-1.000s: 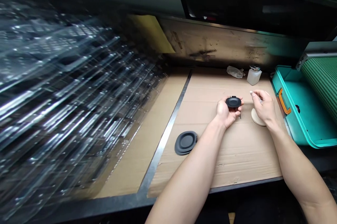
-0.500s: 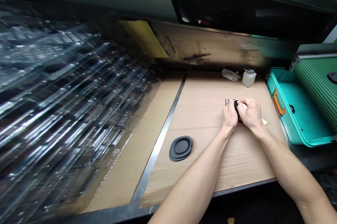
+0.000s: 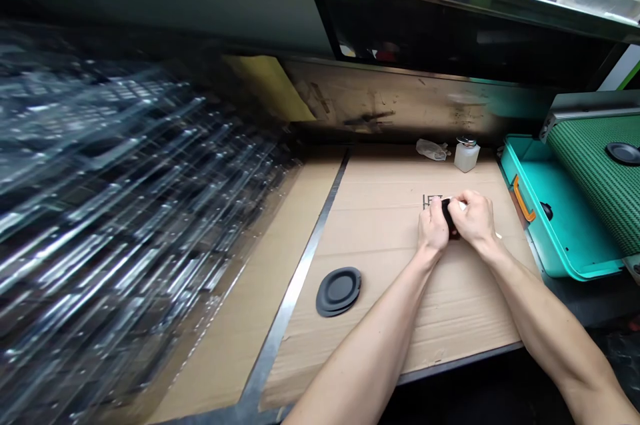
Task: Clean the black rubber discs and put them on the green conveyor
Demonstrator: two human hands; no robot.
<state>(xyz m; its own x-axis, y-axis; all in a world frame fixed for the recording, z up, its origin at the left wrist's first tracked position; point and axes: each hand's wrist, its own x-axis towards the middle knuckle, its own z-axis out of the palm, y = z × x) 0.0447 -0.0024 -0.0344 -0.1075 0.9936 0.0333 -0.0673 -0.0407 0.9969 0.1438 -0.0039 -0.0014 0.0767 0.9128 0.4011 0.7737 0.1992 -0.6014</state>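
Close together over the cardboard sheet point(image 3: 380, 232), both hands grip a small black part point(image 3: 447, 209) between them. My left hand point(image 3: 432, 230) is closed on its left side, while my right hand point(image 3: 473, 217) presses against it from the right with bent fingers. The part's full shape is hidden by the fingers. A bit of something white point(image 3: 463, 206) shows at my right fingers, and a pale tip sticks out beyond the wrist; its kind cannot be made out. Left of my left forearm lies a small stack of black oval covers point(image 3: 340, 286), flat on the cardboard.
At the back stand a white dispenser bottle point(image 3: 467, 156) with a metal top and a crumpled clear plastic bag point(image 3: 433, 150). A teal bin point(image 3: 553, 258) with an orange handle is on the right, beside a green conveyor belt point(image 3: 600, 152) carrying a black disc. Clear plastic trays point(image 3: 150, 212) are stacked left.
The camera view has tilted slightly, so the bench appears a little lower and further left. Both hands stay on the black part, with small finger shifts.
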